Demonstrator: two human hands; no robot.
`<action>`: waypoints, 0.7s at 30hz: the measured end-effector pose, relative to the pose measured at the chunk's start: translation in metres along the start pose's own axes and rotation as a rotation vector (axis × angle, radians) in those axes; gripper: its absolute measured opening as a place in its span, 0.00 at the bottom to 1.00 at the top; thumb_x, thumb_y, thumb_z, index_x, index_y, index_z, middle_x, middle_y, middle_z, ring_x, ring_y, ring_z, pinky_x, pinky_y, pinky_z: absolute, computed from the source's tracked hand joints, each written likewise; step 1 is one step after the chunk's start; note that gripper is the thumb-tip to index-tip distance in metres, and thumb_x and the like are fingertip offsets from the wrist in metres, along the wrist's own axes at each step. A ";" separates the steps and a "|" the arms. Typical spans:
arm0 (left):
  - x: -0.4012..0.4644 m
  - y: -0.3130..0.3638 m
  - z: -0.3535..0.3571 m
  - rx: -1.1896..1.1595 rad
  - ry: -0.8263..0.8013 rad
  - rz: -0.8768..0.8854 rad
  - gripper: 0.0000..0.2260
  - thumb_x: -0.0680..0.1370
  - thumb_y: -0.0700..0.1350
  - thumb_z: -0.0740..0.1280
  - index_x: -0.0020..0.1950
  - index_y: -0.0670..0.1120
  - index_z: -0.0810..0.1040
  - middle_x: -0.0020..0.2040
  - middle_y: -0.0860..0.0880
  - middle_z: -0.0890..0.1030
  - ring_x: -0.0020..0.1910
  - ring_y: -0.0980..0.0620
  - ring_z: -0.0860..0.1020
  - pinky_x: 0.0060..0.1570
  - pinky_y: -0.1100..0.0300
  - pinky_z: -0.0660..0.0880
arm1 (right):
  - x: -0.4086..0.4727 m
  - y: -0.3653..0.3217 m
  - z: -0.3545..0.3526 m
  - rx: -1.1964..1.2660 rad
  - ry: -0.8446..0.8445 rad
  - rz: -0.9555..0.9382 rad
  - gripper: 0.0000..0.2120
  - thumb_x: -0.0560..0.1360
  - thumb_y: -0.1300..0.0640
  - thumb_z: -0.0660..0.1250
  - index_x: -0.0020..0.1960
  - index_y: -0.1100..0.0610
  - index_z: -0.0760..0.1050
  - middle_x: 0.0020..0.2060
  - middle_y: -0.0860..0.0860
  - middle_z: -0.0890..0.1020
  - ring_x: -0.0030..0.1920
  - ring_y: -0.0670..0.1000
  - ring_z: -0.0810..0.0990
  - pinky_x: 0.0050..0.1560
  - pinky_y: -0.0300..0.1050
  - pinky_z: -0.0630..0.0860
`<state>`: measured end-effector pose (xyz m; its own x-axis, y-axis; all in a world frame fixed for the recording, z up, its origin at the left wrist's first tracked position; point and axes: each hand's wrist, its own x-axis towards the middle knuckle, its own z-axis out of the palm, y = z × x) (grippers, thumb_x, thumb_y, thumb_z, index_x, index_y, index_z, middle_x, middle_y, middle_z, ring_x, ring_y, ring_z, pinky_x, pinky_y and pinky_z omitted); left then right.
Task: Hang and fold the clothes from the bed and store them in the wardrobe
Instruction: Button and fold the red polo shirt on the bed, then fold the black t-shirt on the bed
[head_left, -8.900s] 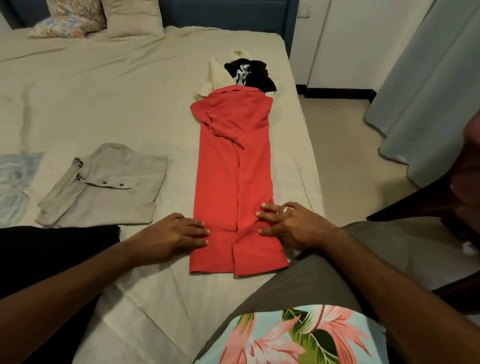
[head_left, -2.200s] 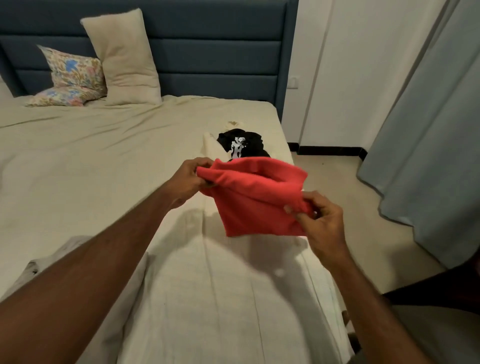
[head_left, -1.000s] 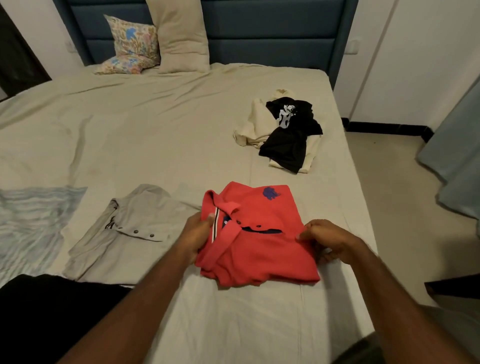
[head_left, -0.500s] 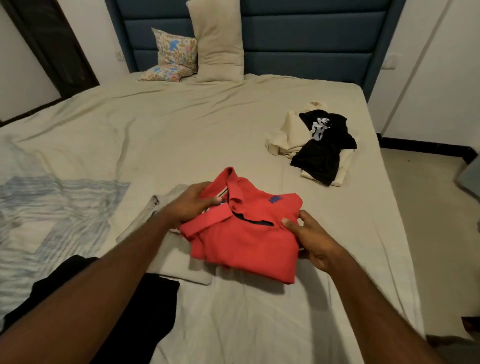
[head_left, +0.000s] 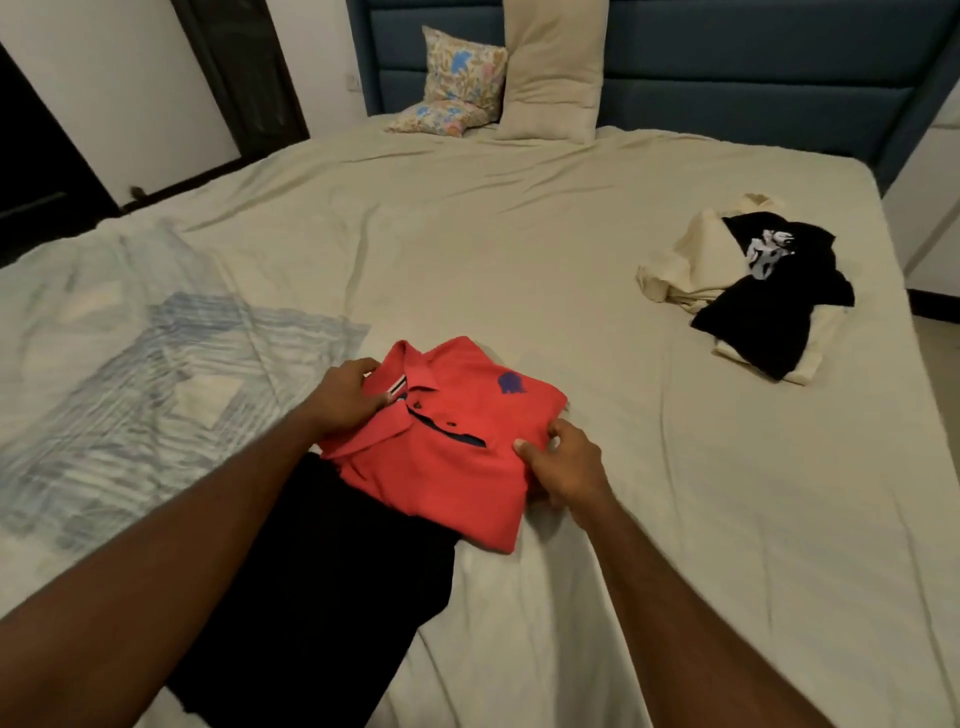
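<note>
Two-handed grip, left hand (head_left: 349, 396) and right hand (head_left: 563, 462), on folded red polo (head_left: 457, 447).

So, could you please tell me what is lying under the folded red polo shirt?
A black garment shows beneath the red polo shirt, with the bed sheet under its right part. Anything else beneath is covered.
</note>
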<state>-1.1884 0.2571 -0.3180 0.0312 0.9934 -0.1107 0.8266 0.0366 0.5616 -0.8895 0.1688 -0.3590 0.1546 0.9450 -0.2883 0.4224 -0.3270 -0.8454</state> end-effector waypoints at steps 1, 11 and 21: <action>-0.002 0.004 0.006 0.022 0.092 0.033 0.18 0.74 0.48 0.75 0.63 0.48 0.79 0.57 0.47 0.83 0.51 0.49 0.81 0.53 0.54 0.77 | 0.001 0.003 -0.003 0.014 0.006 0.010 0.27 0.64 0.35 0.73 0.56 0.50 0.77 0.46 0.52 0.85 0.45 0.59 0.86 0.47 0.59 0.84; 0.018 0.168 0.077 -0.157 0.194 0.470 0.03 0.73 0.41 0.69 0.40 0.47 0.80 0.35 0.55 0.80 0.36 0.53 0.80 0.43 0.53 0.79 | 0.026 -0.016 -0.081 0.114 0.255 -0.007 0.09 0.77 0.54 0.71 0.44 0.59 0.78 0.35 0.57 0.85 0.31 0.54 0.85 0.33 0.52 0.84; 0.054 0.290 0.189 -0.293 -0.151 0.448 0.08 0.77 0.42 0.70 0.38 0.43 0.80 0.35 0.45 0.84 0.28 0.51 0.83 0.31 0.65 0.75 | 0.081 0.048 -0.195 -0.002 0.526 0.094 0.08 0.78 0.57 0.71 0.42 0.58 0.79 0.40 0.54 0.85 0.32 0.53 0.86 0.45 0.56 0.85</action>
<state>-0.8412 0.3013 -0.3159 0.4414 0.8931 0.0871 0.5240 -0.3354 0.7829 -0.6819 0.2280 -0.3355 0.6188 0.7795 -0.0975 0.3871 -0.4105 -0.8256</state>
